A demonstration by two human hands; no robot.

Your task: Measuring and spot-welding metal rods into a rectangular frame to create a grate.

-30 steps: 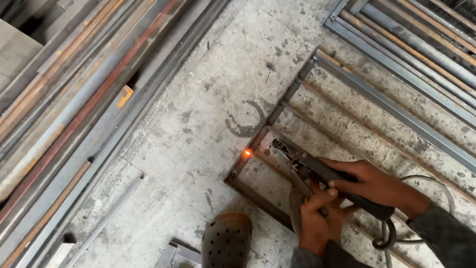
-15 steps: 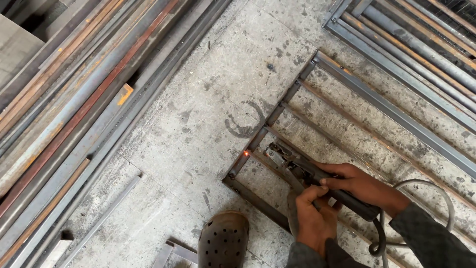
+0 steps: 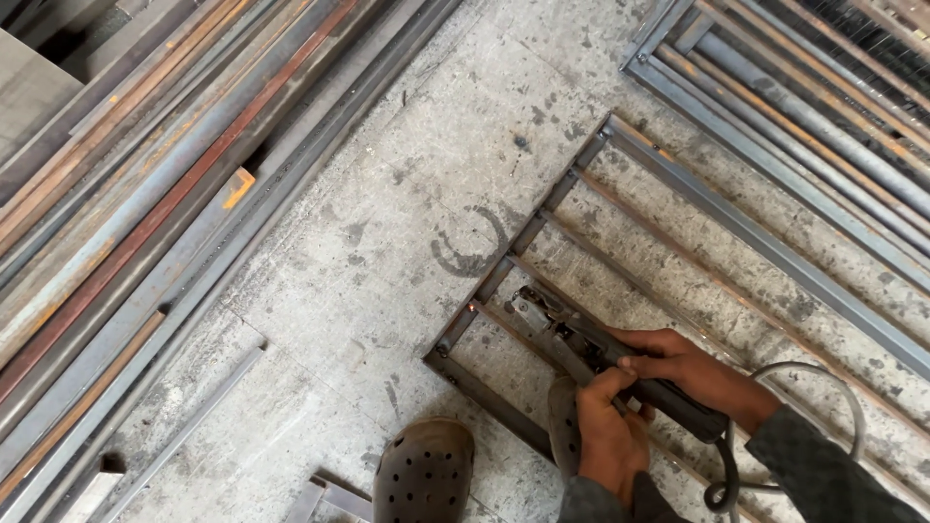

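No packages or signs show here, only an orange paint patch (image 3: pixel 236 187) on one of the stacked steel bars (image 3: pixel 145 194) at the upper left. Lower right of the frame, the right hand (image 3: pixel 693 373) is wrapped around the dark electrode holder (image 3: pixel 601 353), and the left hand (image 3: pixel 610 436) grips it from below. Its tip glows against the steel frame (image 3: pixel 504 271) on the concrete floor (image 3: pixel 387 145), left of both hands. A dark perforated clog (image 3: pixel 423 472) sits at bottom centre.

Rough stained concrete floor (image 3: pixel 387 261), rusty matt steel frame (image 3: pixel 678 194), perforated rubbery clog (image 3: pixel 423 473), dark matt electrode holder (image 3: pixel 620 363)
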